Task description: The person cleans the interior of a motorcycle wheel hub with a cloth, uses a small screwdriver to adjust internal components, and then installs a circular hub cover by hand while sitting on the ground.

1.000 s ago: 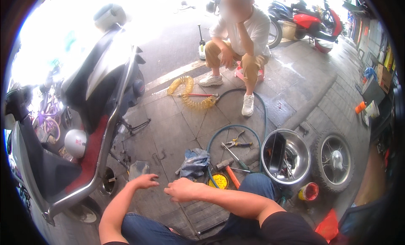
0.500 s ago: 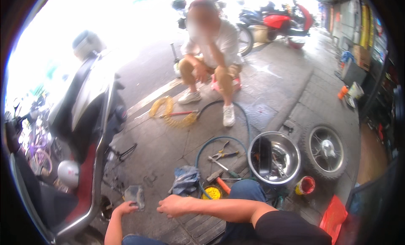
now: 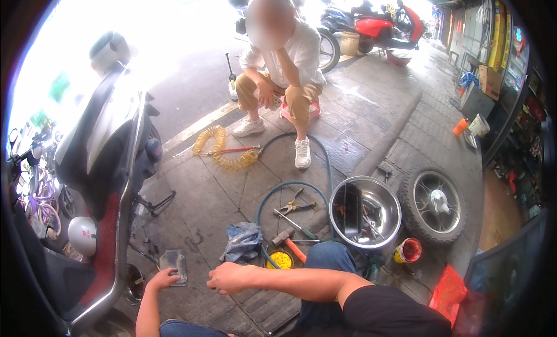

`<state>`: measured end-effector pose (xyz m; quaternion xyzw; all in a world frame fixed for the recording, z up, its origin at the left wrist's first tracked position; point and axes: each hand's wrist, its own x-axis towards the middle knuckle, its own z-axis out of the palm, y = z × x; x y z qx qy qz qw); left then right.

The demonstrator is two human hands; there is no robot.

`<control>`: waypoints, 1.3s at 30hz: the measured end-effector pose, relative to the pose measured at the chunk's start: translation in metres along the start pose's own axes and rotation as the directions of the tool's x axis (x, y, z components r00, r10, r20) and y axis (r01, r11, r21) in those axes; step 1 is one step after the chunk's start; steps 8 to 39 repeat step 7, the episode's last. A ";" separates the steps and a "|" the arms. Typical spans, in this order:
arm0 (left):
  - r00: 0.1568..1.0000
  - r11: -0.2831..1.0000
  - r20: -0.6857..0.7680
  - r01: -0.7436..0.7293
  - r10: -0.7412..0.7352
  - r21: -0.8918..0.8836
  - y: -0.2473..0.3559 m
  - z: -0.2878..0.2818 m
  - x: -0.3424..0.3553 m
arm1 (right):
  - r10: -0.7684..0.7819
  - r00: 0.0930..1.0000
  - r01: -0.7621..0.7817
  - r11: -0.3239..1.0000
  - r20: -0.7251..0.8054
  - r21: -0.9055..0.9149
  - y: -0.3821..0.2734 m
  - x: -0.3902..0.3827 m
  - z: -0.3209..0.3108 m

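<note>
My left hand (image 3: 164,277) reaches down to the pavement and grips the near edge of a small grey flat patch (image 3: 174,260) lying beside the scooter. My right hand (image 3: 227,277) hovers just to its right with the fingers curled into a fist; nothing shows inside it. In front of my hands lie a crumpled blue-grey rag (image 3: 242,243), a round yellow tin (image 3: 280,259) and an orange-handled hammer (image 3: 288,244). My knee in blue jeans (image 3: 325,257) is beside them.
A black and red scooter (image 3: 104,163) stands at left. A steel basin (image 3: 365,212) holds tools; a small wheel (image 3: 434,203) and a red cup (image 3: 409,250) lie at right. Pliers (image 3: 296,204), a teal hose (image 3: 290,189) and a yellow coiled hose (image 3: 223,148) are ahead. A person sits on a stool (image 3: 281,64).
The view has tilted down and closer. My left hand has lowered the grey patch toward the pavement; my right hand has stayed beside it with its fingers curled.
</note>
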<state>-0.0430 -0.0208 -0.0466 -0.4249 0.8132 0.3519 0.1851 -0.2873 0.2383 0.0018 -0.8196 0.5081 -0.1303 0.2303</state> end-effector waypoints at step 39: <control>0.999 0.998 0.047 -0.030 0.028 0.062 -0.011 0.009 0.014 | -0.016 1.000 0.016 1.000 0.013 -0.011 -0.001 -0.004 -0.002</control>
